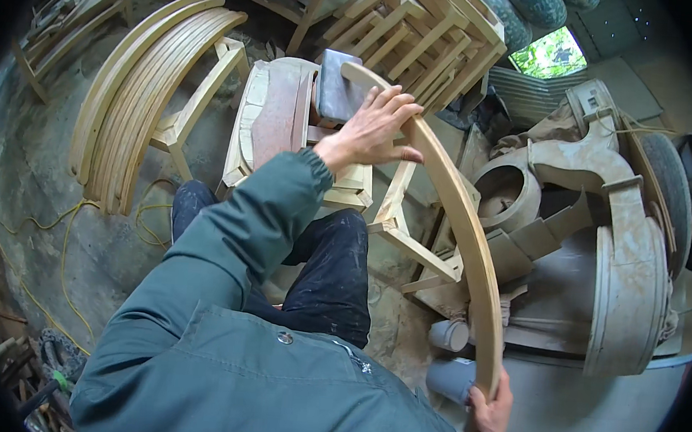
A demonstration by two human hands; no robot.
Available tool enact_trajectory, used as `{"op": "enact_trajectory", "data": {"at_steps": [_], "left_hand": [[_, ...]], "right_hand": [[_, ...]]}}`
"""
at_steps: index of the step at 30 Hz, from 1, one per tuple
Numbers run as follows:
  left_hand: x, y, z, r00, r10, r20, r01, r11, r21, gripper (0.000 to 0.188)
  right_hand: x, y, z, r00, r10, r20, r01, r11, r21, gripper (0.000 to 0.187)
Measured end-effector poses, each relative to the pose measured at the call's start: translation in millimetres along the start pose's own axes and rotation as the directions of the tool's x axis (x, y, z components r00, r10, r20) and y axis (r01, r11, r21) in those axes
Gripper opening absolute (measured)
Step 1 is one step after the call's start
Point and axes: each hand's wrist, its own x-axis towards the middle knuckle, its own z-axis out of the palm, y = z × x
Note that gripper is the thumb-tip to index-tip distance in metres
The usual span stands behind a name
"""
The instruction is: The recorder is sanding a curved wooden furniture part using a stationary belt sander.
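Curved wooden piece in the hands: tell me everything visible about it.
The curved wooden piece is long, narrow and pale tan, apparently unpainted, with a rounded far end. It bows toward the right, though the lens may exaggerate that. The left hand lies over it near the far end; the right hand grips the near end. Its far tip overlaps a grey block in view; contact is unclear.
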Motion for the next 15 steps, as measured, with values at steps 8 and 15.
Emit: {"op": "enact_trajectory", "data": {"at_steps": [8, 15], "left_hand": [[36, -12, -9, 0.978, 0.127, -0.164, -0.148, 0.981, -0.122, 0.078], [92, 28, -12, 0.902, 0.119, -0.416, -0.229, 0.947, -0.224, 0.054]], "right_hand": [[18, -101, -76, 0.988, 0.153, -0.005, -0.149, 0.955, -0.256, 0.064], [25, -218, -258, 0.991, -0.136, -0.014, 0.106, 0.834, -0.541, 0.074]]}}
